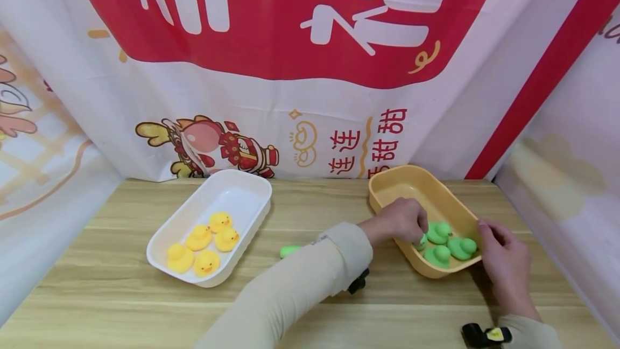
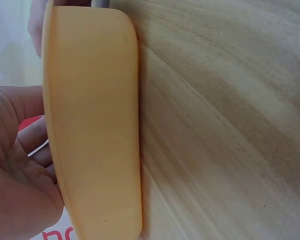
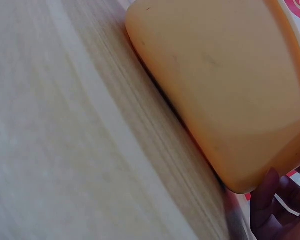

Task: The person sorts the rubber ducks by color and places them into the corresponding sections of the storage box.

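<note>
In the head view my left hand (image 1: 403, 221) reaches into the orange-yellow tub (image 1: 397, 178), its fingers on a green rubber duck (image 1: 422, 242) by the near-left wall. The fingers partly cover that duck. Several more green ducks, one of them this duck (image 1: 439, 232), lie in the tub's near end. My right hand (image 1: 506, 257) grips the tub's right rim, thumb and fingers on either side. From the left wrist, the left palm (image 2: 20, 165) shows beyond the tub's wall, fingers hidden over the rim. The right wrist view has the right fingers (image 3: 280, 205) at the tub's corner.
A white tub (image 1: 234, 176) with several yellow rubber ducks (image 1: 199, 238) stands on the left of the wooden table (image 1: 111, 295). A small green object (image 1: 289, 251) lies between the tubs, partly behind the left sleeve (image 1: 300, 284). A printed cloth (image 1: 271, 96) hangs along the back.
</note>
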A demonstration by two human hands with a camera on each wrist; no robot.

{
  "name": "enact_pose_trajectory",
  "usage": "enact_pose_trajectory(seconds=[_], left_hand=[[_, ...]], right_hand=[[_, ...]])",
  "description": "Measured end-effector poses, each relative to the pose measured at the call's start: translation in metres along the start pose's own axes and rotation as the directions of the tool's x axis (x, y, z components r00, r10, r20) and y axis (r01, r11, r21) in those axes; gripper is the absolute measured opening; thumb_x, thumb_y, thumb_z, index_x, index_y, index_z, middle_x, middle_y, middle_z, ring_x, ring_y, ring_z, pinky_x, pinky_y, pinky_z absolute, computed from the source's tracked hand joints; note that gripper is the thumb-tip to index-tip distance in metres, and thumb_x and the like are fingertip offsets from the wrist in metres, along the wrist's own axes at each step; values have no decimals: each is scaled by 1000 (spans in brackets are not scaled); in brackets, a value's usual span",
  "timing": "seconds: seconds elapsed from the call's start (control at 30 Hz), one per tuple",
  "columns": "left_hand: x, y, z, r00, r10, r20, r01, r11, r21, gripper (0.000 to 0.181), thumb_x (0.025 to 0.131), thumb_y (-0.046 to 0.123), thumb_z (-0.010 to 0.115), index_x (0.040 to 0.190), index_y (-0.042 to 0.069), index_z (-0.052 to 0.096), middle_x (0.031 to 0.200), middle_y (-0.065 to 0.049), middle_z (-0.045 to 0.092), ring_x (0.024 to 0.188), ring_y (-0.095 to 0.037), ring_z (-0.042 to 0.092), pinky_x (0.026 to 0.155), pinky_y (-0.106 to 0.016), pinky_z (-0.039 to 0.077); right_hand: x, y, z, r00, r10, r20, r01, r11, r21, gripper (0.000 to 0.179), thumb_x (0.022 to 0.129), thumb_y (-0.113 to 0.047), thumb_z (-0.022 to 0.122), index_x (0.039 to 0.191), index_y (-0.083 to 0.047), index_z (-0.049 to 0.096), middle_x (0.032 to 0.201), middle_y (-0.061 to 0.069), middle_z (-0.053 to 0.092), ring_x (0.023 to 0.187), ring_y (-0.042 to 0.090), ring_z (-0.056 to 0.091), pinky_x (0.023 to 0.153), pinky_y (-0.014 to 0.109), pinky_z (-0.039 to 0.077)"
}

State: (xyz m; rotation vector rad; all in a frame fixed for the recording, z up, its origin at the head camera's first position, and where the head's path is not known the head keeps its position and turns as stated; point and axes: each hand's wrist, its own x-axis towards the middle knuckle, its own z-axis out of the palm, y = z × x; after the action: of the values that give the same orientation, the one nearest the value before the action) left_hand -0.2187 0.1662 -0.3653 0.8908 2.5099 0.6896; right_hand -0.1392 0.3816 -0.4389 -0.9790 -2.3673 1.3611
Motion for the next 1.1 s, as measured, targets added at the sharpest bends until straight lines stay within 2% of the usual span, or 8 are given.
enact_pose_trajectory(seconds=[0.1,0.3,0.43,0.57,0.77,0.97,1.03,1.1], left_hand=[[4,-5,2,1000,3,0,-3,1000,16,13,87,5,79,89,18,81,89,12,72,84,-5,64,68,-14,52],[23,-18,15,1000,-7,-10,7,1000,-3,18,84,4,78,90,22,81,94,13,74,87,-4,64,73,-18,56],[10,-13,9,999,-9,-42,6,998,-59,23,81,3,82,98,18,82,95,11,73,87,-4,63,72,-16,54],[-5,-4,-1,996,-35,-84,20,984,-179,23,82,5,86,104,13,82,93,8,71,85,-3,60,71,-14,52],[-10,1,-7,988,-63,-142,2,921,-391,17,89,8,88,104,10,81,97,3,76,83,-1,60,76,-14,52],[-21,7,-18,982,-26,-187,-63,888,-455,11,92,13,86,102,13,80,96,4,78,84,2,62,78,-13,52],[-26,8,-23,980,-28,-198,-79,856,-512,13,92,13,86,104,12,80,97,4,78,84,2,62,78,-15,54],[-32,9,-29,978,-44,-205,-90,794,-601,15,92,12,86,106,12,80,97,4,77,83,1,63,77,-18,57]], right_hand=[[0,-1,1,1000,3,8,-3,1000,7,58,106,-60,54,146,-19,68,135,-11,67,128,11,54,112,26,44],[-1,-3,2,1000,3,11,-3,1000,14,58,106,-60,54,145,-19,68,133,-12,67,125,10,54,111,24,44],[-1,-4,3,1000,5,20,-5,1000,6,59,106,-61,52,147,-20,67,139,-9,66,130,13,53,117,31,44],[-1,-4,4,1000,2,16,-2,1000,12,57,107,-59,53,146,-20,68,136,-12,66,130,12,53,120,32,43],[-1,-4,5,1000,1,10,-1,1000,18,58,106,-59,54,145,-19,68,130,-14,67,128,11,54,115,27,43],[0,-5,4,1000,17,21,-18,1000,22,60,107,-59,51,149,-19,65,150,1,61,143,25,49,127,42,40],[0,-5,4,999,27,20,-27,999,19,59,107,-59,51,149,-20,65,151,0,61,144,25,48,128,43,39],[1,-3,3,999,26,23,-27,999,17,58,107,-60,51,148,-21,66,149,-3,62,143,25,48,127,43,39]])
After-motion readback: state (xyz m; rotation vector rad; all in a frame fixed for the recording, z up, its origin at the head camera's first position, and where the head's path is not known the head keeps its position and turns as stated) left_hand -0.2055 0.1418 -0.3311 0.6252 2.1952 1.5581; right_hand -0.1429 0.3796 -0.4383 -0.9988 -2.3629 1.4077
